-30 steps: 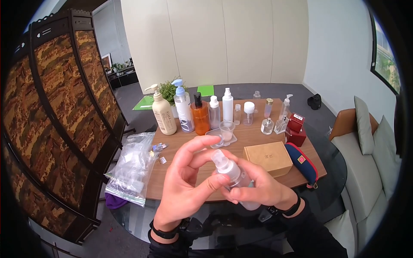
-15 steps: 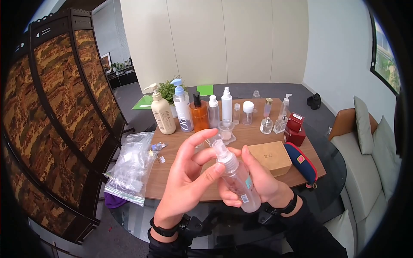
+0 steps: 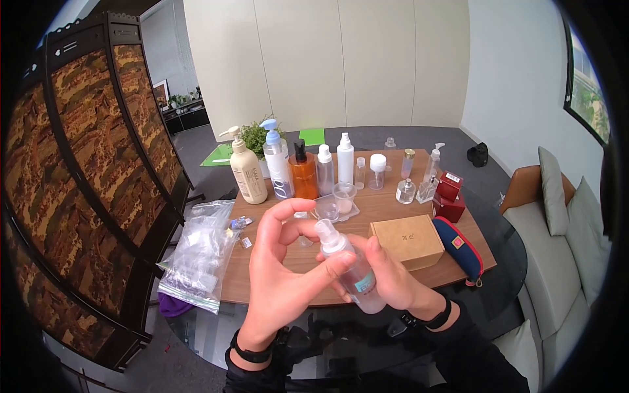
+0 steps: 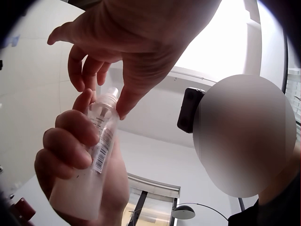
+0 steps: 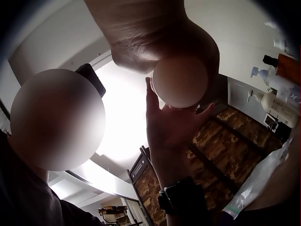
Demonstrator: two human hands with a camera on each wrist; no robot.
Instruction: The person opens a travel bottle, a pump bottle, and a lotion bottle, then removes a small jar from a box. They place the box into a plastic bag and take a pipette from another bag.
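A translucent spray bottle [image 3: 360, 283] with a clear nozzle and a teal label is held tilted above the near table edge. My right hand [image 3: 400, 275] grips its body; in the left wrist view several curled fingers [image 4: 70, 127] wrap round it beside a barcode. My left hand [image 3: 278, 268] is at the bottle's collar [image 3: 335, 243], thumb on one side and bent fingers near the other, its index finger arched above. From below, the right wrist view shows the round bottle base [image 5: 180, 82] in the right palm.
Pump bottles [image 3: 247, 173], an amber bottle [image 3: 303, 175] and smaller bottles line the wooden table's [image 3: 262, 226] far side. A cardboard box [image 3: 407, 239] and blue pouch [image 3: 462, 250] lie right, a zip bag [image 3: 196, 252] left. A clear cup [image 3: 344, 196] stands just beyond the hands.
The bottle has turned about its length, so the teal label now faces up where the barcode showed before. My right fingers have shifted along the body; the left hand stays near the collar.
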